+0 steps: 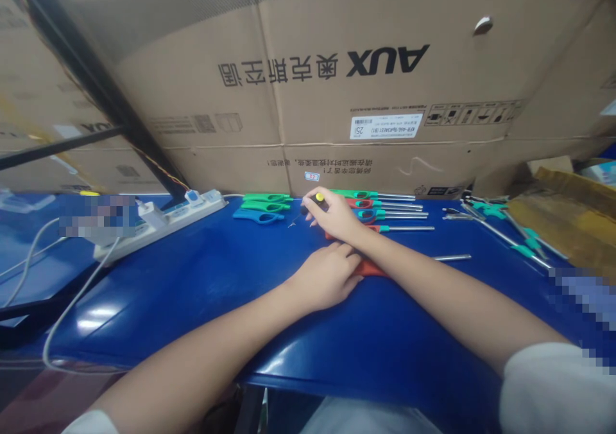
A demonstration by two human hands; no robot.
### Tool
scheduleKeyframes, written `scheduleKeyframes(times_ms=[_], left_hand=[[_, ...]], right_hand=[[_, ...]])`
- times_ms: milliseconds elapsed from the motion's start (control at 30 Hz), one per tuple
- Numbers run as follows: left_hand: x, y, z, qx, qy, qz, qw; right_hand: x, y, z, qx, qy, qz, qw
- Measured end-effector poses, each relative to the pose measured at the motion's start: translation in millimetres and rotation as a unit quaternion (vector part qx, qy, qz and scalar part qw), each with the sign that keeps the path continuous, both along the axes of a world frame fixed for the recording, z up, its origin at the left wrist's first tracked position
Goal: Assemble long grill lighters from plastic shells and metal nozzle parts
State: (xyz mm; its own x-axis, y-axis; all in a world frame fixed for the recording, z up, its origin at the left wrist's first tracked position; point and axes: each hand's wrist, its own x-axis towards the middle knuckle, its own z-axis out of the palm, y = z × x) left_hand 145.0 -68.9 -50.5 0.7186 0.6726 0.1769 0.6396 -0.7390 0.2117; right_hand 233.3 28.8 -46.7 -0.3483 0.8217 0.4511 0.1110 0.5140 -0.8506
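Note:
My right hand (pixel 330 212) is closed around a small screwdriver (pixel 304 210) with a dark and yellow handle, its thin tip pointing down-left over the blue table. Just below, my left hand (pixel 332 273) is wrapped on a red-handled lighter (pixel 369 268), whose metal tube sticks out to the right beyond my right forearm. Behind my hands lie several more lighters with metal tubes, among them an orange-red one (pixel 380 228) and a blue one (pixel 368 216). Green handle pieces (pixel 264 205) and a blue handle piece (pixel 257 216) rest left of my right hand.
A white power strip (pixel 166 225) with plugs and cables lies at the left. Metal tubes with green parts (pixel 527 248) are at the right, beside a brown-taped box (pixel 563 216). A large cardboard sheet (pixel 308 113) stands along the back of the blue table (pixel 202 299).

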Motion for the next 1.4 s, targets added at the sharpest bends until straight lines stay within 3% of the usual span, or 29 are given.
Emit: scheduleKeyframes(times_ms=[433, 967, 1200, 1400], left_hand=[[1, -1, 1.8, -0.008, -0.005, 0.002, 1.0], [0, -1, 0.5, -0.01, -0.017, 0.002, 1.0], [0, -2, -2.4, -0.023, -0.021, 0.0, 1.0], [-1, -1, -3.9, -0.025, -0.031, -0.005, 0.999]], right_hand=[[0, -4, 3.9, 0.011, 0.0, -0.003, 1.0], [1, -5, 2.3, 0.087, 0.059, -0.046, 0.993], [0, -11, 4.9, 0.129, -0.022, -0.016, 0.991], [1, -13, 5.5, 0.156, -0.013, -0.036, 0.987]])
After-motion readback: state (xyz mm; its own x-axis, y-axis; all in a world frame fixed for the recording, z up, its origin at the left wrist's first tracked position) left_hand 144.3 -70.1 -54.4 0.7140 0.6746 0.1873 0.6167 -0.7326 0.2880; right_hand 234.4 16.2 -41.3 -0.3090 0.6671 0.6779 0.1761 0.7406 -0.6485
